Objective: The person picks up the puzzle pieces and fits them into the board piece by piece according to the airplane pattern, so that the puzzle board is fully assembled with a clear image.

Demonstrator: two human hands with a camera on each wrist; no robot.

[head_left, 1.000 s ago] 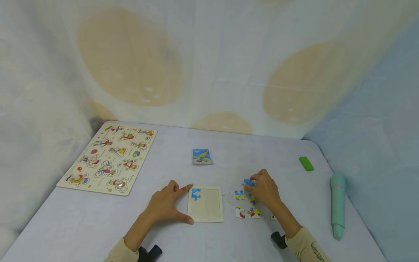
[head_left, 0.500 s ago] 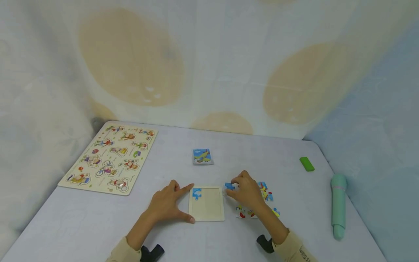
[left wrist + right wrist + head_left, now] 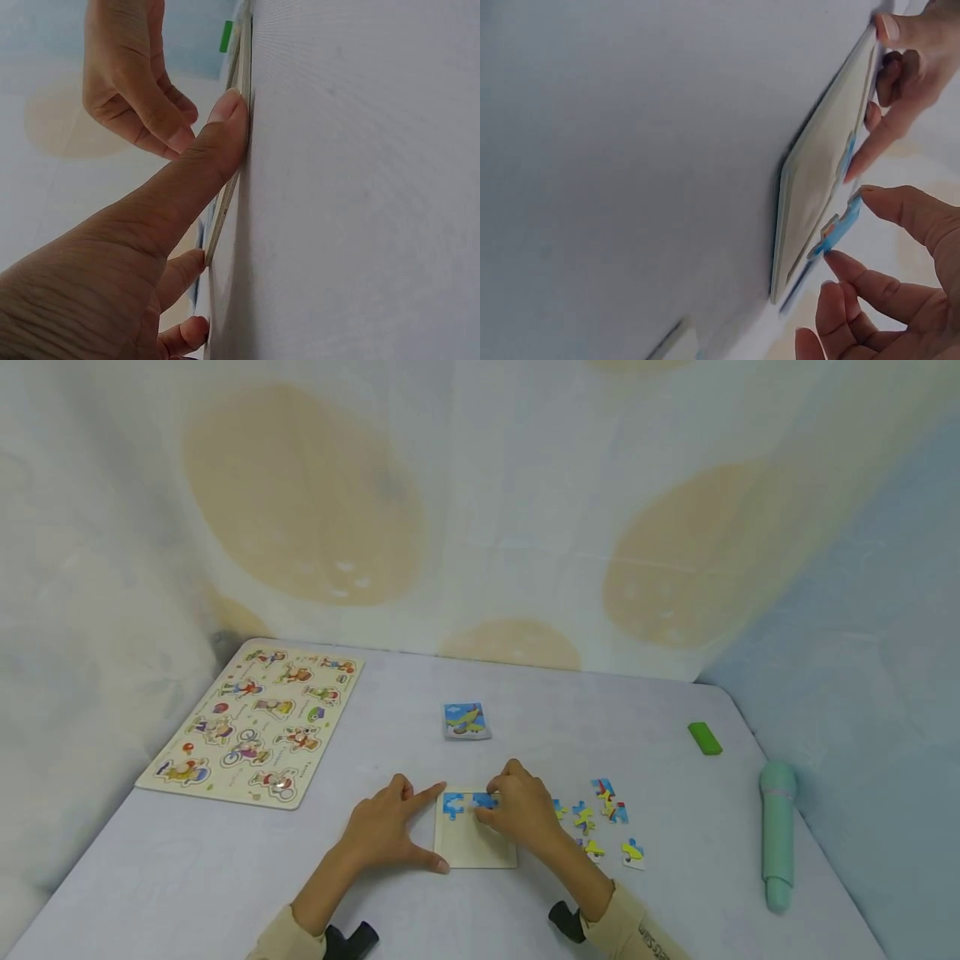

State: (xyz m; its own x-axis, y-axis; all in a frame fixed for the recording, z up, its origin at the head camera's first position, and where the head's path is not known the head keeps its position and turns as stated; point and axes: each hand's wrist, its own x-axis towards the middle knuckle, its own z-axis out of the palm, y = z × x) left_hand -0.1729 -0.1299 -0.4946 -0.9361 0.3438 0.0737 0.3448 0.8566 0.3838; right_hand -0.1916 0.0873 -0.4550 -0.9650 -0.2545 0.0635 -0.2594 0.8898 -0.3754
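Fingers of the left hand [image 3: 382, 831] lie straight, bracing the puzzle tray's [image 3: 468, 847] left edge on the counter [image 3: 525, 910]. Over the tray's top, the right hand [image 3: 525, 810] pinches a blue puzzle piece [image 3: 484, 801] beside the seated blue piece [image 3: 452, 805]. Loose pieces [image 3: 603, 822] lie just right.

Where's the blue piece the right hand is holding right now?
In the head view the blue piece is over the top edge of the puzzle tray, pinched by the right hand, just right of the placed piece.
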